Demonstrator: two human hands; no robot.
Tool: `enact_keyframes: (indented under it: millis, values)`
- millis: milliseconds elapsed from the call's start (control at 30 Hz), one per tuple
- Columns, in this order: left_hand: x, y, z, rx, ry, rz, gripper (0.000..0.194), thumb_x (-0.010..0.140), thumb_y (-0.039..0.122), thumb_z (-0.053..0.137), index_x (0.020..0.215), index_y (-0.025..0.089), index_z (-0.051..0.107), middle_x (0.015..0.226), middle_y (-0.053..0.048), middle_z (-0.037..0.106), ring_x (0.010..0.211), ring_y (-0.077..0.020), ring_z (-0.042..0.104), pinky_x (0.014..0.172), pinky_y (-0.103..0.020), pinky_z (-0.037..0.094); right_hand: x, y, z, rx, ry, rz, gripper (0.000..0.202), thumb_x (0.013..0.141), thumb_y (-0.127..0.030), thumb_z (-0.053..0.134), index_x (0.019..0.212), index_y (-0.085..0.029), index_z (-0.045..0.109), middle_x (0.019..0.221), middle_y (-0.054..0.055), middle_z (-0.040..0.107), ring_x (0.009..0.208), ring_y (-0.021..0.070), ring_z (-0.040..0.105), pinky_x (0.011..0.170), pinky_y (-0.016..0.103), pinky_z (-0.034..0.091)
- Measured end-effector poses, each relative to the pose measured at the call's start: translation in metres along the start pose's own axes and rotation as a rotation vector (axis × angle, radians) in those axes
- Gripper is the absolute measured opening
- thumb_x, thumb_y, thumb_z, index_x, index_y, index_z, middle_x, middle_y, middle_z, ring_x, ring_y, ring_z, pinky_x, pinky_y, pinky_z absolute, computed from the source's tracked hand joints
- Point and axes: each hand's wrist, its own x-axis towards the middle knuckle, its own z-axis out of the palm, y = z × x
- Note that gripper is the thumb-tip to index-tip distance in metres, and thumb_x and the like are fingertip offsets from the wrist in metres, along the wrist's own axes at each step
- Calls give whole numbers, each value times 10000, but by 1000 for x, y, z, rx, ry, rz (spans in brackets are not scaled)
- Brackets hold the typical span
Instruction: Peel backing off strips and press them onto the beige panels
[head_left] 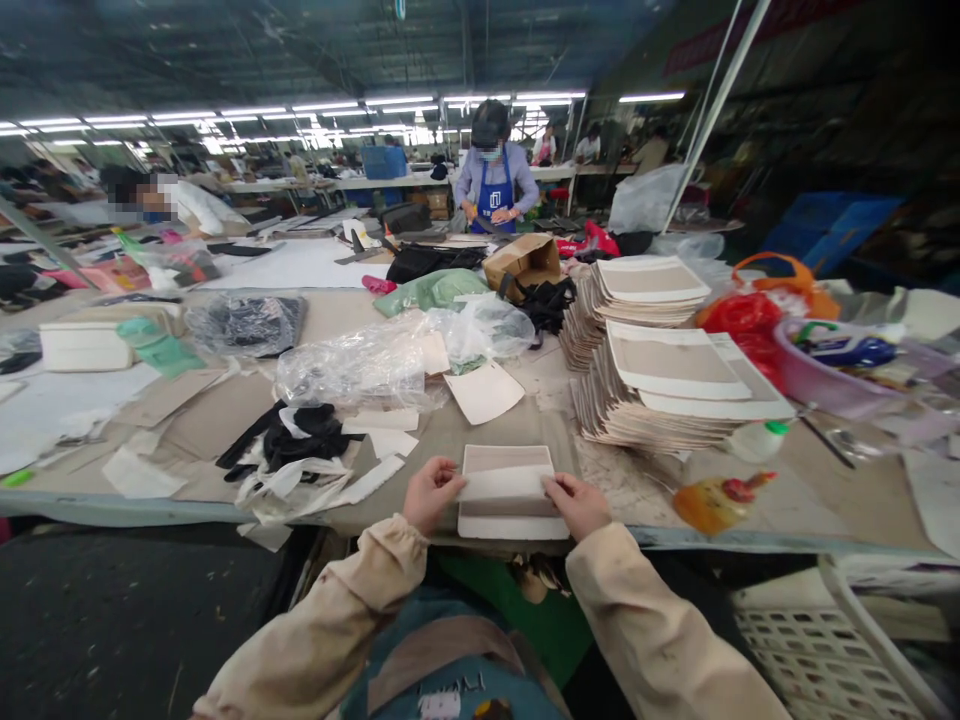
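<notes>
My left hand (435, 494) pinches the left end of a pale strip (504, 484). The strip's right end is between the fingers of my right hand (579, 505). Under the strip, at the table's front edge, lies a white-bordered panel (513, 525) with a beige middle. Two tall stacks of similar panels stand ahead and to the right, a nearer stack (675, 365) and a farther stack (649, 280). A loose pale sheet (486, 392) lies just beyond the panel.
Left of my hands are black straps (300, 440) and white scraps (375, 480). Clear plastic bags (360, 365) lie farther back. An amber bottle (709, 505), a green-capped bottle (757, 442) and a purple basin (840, 385) are at the right. A person (495, 185) stands across the table.
</notes>
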Motion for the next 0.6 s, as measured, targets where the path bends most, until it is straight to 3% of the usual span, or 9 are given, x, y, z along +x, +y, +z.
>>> enact_keyframes:
  millis: [233,600]
  values:
    - [58,-5,17,644,14,118,190,741,276,598,912,201,564,739,17,643,684,-131,609,672,-239,455,50,8,2,-331,26,43,268,843,-428,502,744,-223,643,650,-2,604,674,166,561,575,244,321]
    - [75,-8,31,913,-49,112,183,804,261,523,975,204,548,845,-32,667,794,-197,627,704,-287,431,67,5,12,-457,-2,161,287,830,-459,484,709,-236,618,699,14,655,703,179,590,533,246,303]
